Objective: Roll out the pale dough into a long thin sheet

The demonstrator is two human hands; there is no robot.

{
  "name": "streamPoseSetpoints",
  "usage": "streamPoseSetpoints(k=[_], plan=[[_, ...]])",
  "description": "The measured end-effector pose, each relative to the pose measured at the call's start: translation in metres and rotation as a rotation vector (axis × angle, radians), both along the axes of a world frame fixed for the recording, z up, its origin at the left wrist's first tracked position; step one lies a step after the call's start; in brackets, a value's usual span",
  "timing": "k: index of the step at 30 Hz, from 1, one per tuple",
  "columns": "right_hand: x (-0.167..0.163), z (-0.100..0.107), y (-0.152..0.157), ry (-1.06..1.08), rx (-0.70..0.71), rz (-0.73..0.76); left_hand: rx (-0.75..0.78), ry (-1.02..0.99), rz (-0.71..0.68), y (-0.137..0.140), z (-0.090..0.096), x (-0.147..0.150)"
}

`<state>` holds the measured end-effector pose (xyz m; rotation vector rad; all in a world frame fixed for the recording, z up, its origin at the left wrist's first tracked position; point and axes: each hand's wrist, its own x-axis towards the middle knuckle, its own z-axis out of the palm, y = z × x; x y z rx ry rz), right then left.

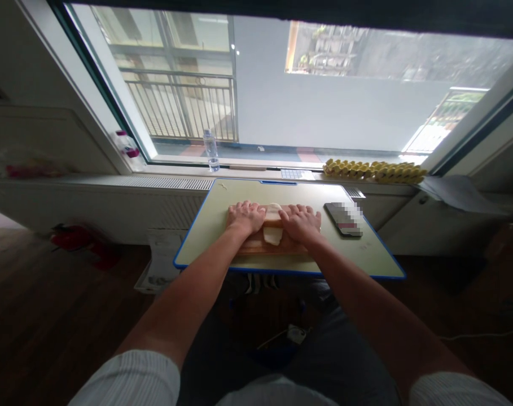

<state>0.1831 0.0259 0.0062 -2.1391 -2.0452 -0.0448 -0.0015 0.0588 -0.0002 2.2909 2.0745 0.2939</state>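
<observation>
L hand (245, 219): palm down, fingers curled over rolling pin (273, 216), L end.
R hand (302, 224): same, R end.
Dough (273, 237): flat strip under pin, mid wooden board (254, 246), on tbl (214, 225).
Phone (344, 219): R of board; screen pixelated.
Purple-capped btl (128, 149): label too blurry.

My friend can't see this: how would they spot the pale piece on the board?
Find the blue-edged table, then the wooden board near its front edge. Between the left hand and right hand, the pale piece shows on both sides of the rolling pin, whiter than the wood around it.
</observation>
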Motion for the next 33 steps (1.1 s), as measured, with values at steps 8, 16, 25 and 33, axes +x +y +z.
streamPoseSetpoints(k=[8, 16, 25, 33], plan=[[-0.003, -0.013, -0.042, -0.03, 0.11, 0.011, 0.074, -0.065, 0.012, -0.043, -0.016, -0.004], [0.001, -0.032, -0.08, -0.031, 0.174, 0.024, 0.173, -0.12, -0.017, -0.088, -0.021, -0.007], [0.007, -0.065, -0.117, -0.006, 0.371, 0.096, 0.311, -0.096, -0.044, -0.13, -0.038, -0.012], [0.007, -0.072, -0.128, -0.02, 0.408, 0.12, 0.303, -0.082, -0.042, -0.139, -0.038, -0.012]])
